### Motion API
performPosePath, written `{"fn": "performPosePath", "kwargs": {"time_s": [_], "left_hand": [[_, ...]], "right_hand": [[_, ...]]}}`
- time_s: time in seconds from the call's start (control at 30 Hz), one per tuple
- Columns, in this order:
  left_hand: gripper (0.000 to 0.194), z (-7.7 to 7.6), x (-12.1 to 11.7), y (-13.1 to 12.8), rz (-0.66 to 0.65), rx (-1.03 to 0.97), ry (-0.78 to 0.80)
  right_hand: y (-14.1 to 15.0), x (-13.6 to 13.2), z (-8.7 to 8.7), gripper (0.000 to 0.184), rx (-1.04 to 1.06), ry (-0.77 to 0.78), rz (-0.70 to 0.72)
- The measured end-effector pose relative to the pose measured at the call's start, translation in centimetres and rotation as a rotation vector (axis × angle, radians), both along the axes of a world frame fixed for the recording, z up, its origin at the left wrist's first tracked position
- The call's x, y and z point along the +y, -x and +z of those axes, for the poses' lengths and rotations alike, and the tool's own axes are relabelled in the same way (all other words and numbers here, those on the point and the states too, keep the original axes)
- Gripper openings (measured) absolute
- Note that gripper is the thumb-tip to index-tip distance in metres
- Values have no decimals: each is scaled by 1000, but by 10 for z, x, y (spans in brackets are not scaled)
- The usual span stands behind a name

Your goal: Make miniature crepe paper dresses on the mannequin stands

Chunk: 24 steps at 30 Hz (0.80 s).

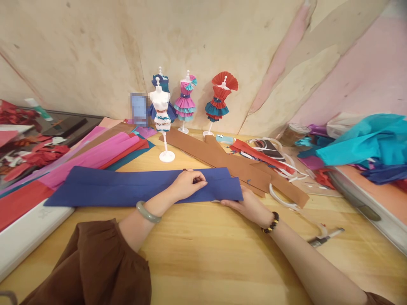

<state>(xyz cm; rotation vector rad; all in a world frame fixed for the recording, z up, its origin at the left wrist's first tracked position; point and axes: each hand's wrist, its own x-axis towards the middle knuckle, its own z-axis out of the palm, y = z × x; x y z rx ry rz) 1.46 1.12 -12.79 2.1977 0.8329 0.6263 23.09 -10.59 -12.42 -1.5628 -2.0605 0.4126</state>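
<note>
A long folded sheet of dark blue paper (117, 184) lies across the table in front of me, its left end over a white box-like object. My left hand (189, 184) rests on the paper right of its middle, fingers curled and thumb close to the forefinger, pressing it down. At the paper's right end, my right hand (243, 205) grips the edge with its fingers partly hidden beneath. Just behind stands a small white dress-form mannequin (160, 101) with torn scraps of paper round its waist and hips.
Behind stand small mannequins in paper dresses: a pink one (185, 101), a red one (219, 99) and a blue one. Brown paper strips (219, 159) lie beyond my hands. Rolled pink paper (92, 163) is at left, turquoise paper (365, 142) at right. A pen-like tool (326, 238) lies right.
</note>
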Motion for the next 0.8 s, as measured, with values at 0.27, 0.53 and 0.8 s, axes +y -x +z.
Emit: {"fn": "performPosePath", "kwargs": {"time_s": [0.27,0.53,0.8], "left_hand": [[10,0,0,0,6,1,-4],[9,0,-1,0,-2,-8,-6],[9,1,0,-1,-22,-11,-11]], "right_hand": [[2,1,-5,26,-18,-50,30],[1,2,-9,30,-13,-49,2],[2,0,-11,36,-27,-69,2]]}}
